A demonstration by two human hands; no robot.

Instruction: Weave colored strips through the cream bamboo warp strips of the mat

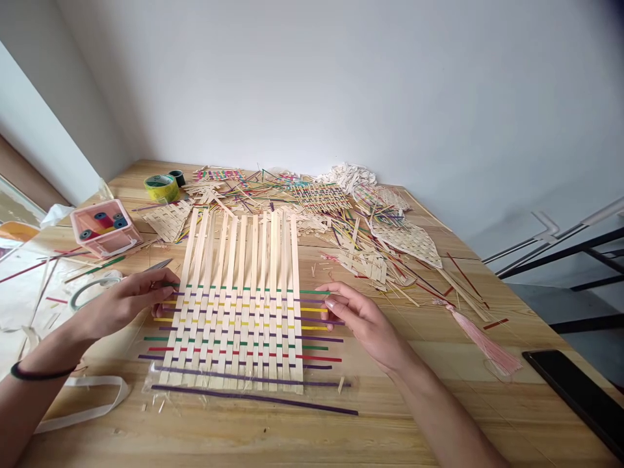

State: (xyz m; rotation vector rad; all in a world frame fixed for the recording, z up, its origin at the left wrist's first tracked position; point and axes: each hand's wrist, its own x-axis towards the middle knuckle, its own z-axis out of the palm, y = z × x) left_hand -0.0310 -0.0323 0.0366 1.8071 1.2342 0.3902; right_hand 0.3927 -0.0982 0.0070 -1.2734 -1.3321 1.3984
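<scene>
Left fingers: the left hand has thumb and fingertips together on the left end of the green strip.
Right fingers: the right hand pinches its right end.
Woven panel: between the hands, flat on the counter.
Done: the near part is interlaced — purple, yellow, green and red strips cross the pale ones.
Left over: the pale strips' far lengths are uncrossed; side ends stick out untrimmed, so it looks part-finished.
Near edge: clear tape and a loose purple strip.
Far side: scattered strips — and a tape roll, left.
</scene>
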